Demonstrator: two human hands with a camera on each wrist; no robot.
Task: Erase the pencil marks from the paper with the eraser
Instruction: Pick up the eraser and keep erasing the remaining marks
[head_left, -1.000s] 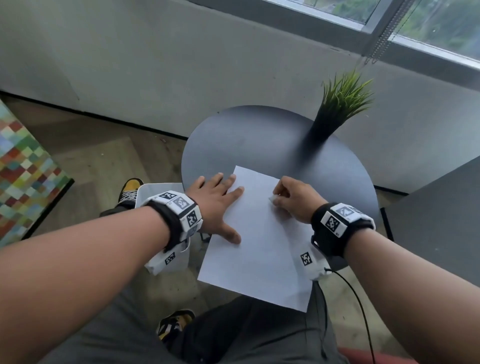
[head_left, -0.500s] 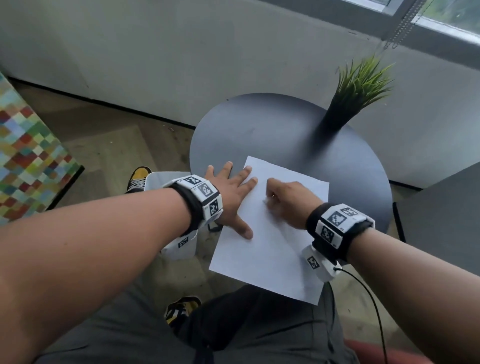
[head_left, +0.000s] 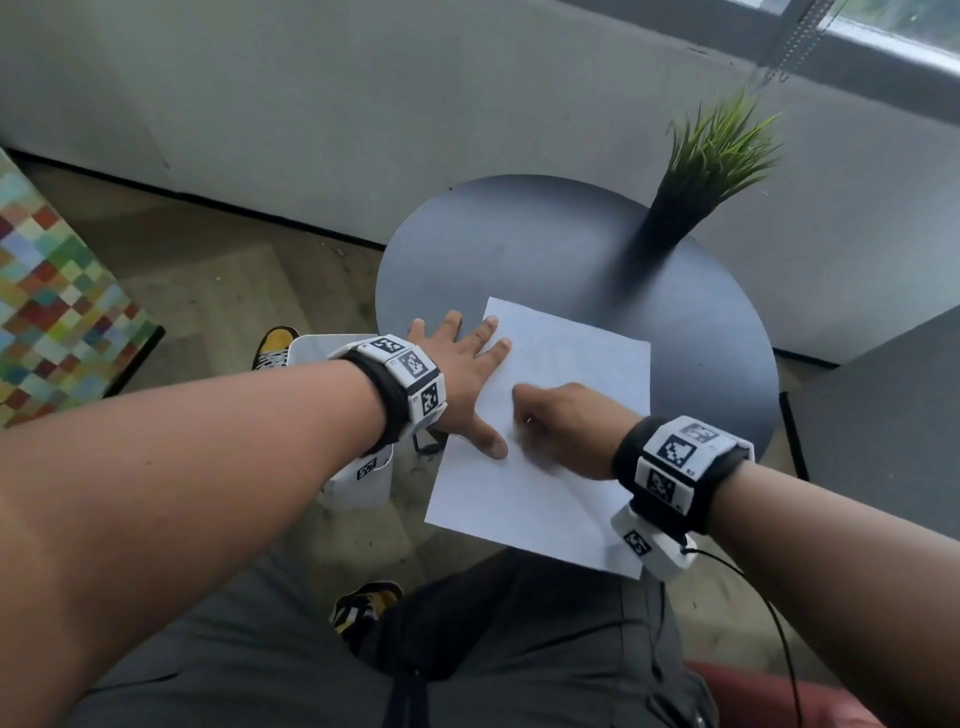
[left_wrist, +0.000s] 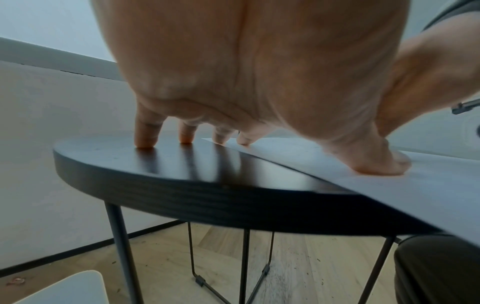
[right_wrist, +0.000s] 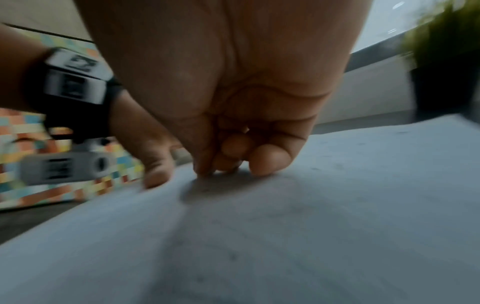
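A white sheet of paper (head_left: 576, 358) lies on the round dark table (head_left: 519, 244), its near part hanging over the edge. Only faint specks show on the paper (right_wrist: 324, 216) in the right wrist view. My left hand (head_left: 467, 369) lies flat, two fingers (left_wrist: 145, 133) on the table and the thumb (left_wrist: 376, 162) pressing the paper's left edge (left_wrist: 428, 185). My right hand (head_left: 535, 415) is curled, fingertips (right_wrist: 267, 162) pressed down on the sheet's middle beside the left thumb (right_wrist: 155, 174). The eraser is hidden inside its fingers.
A green plant in a black pot (head_left: 691, 197) stands at the table's far right. A white bin (head_left: 358, 483) sits on the floor under my left wrist. A colourful chequered block (head_left: 52, 312) is at the left, a dark surface (head_left: 883, 426) at the right.
My right hand has slid from the paper's far edge toward me and left, ending close to the left thumb. The left hand stays pressed on the sheet.
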